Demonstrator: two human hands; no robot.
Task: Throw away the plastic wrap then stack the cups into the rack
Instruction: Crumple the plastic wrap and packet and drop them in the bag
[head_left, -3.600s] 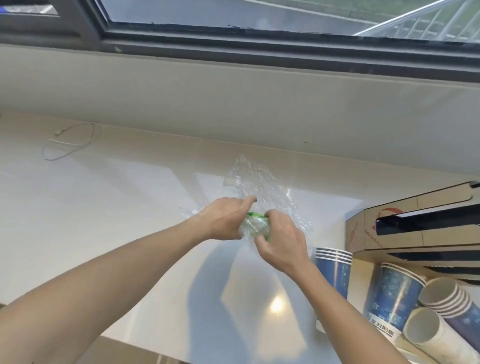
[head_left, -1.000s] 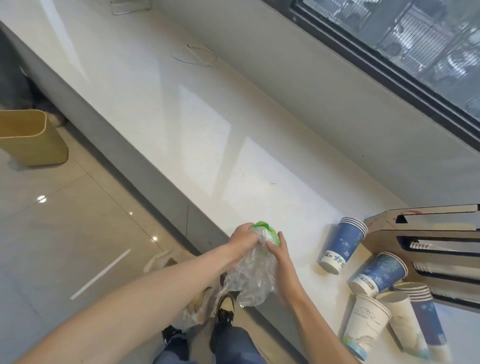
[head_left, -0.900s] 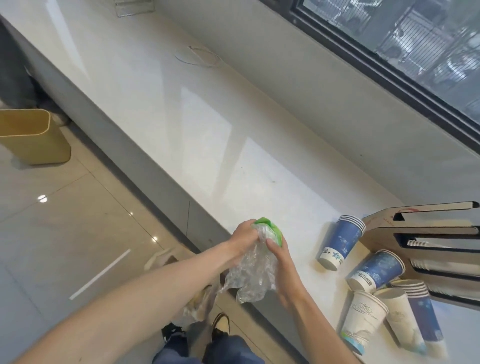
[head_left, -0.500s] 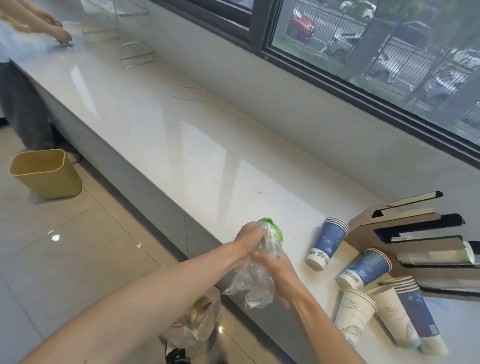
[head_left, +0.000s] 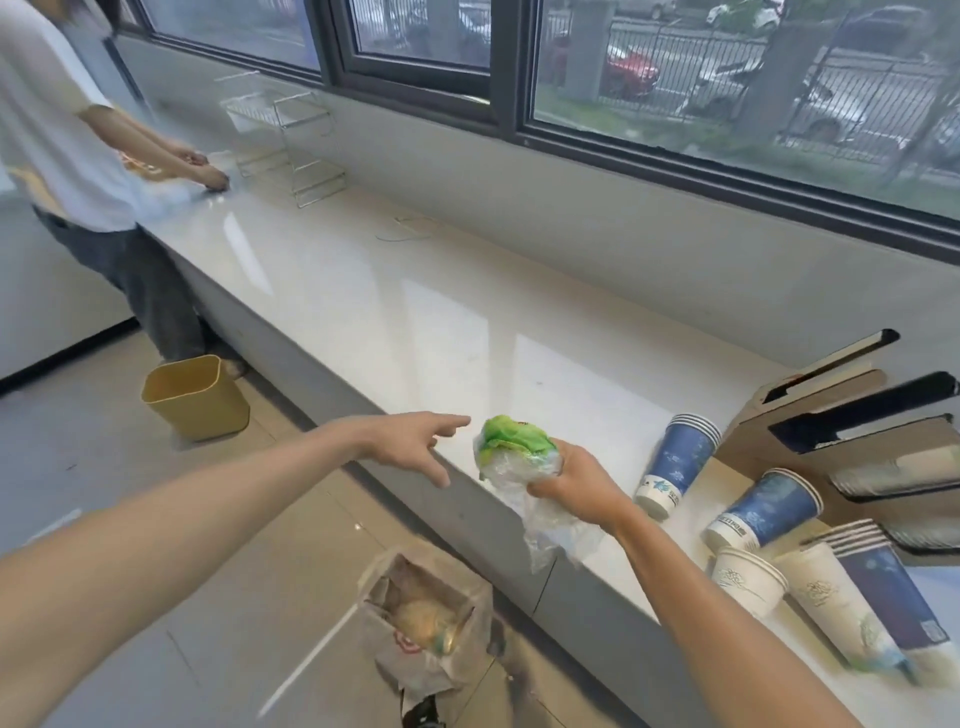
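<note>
Crumpled clear plastic wrap (head_left: 524, 467), green-topped, clenched in right hand (head_left: 576, 480) at frame centre, over counter (head_left: 415, 322) edge. Left hand (head_left: 410, 441) empty, fingers spread. Cups (head_left: 675, 462) lying lower right beside cardboard rack (head_left: 810, 415).

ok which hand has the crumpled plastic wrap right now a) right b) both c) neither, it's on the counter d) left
a: the right hand alone grips the plastic wrap, while the left hand is open and apart from it.
</note>
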